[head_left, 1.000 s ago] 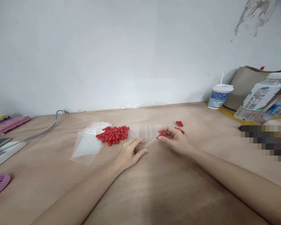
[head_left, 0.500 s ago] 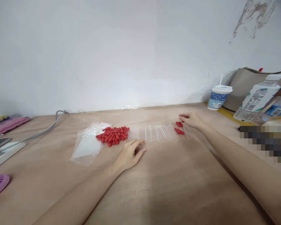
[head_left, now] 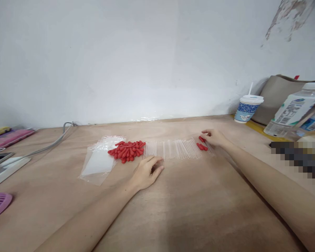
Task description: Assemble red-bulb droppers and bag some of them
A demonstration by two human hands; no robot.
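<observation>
Clear thin tubes (head_left: 180, 149) lie side by side in a row on the wooden table. Red rubber bulbs (head_left: 127, 151) are heaped at the row's left end. My left hand (head_left: 148, 172) rests palm down by the near edge of the row, thumb and fingers apart and holding nothing. At the right end lie a few droppers (head_left: 202, 147), red bulbs to the left and clear stems to the right. My right hand (head_left: 213, 137) reaches over them, finger and thumb closing at the upper bulb; its grip is partly hidden.
Clear zip bags (head_left: 98, 161) lie left of the bulbs. A paper cup with a straw (head_left: 248, 108), a plastic bottle (head_left: 292, 110) and a grey bag (head_left: 265, 98) stand at right. At left are a cable (head_left: 52, 141), a power strip (head_left: 9, 171) and a purple slotted object (head_left: 0, 205).
My right hand has come down and slightly toward me, onto the upper red bulbs, partly covering them. My left hand stays put. The view has shifted slightly.
</observation>
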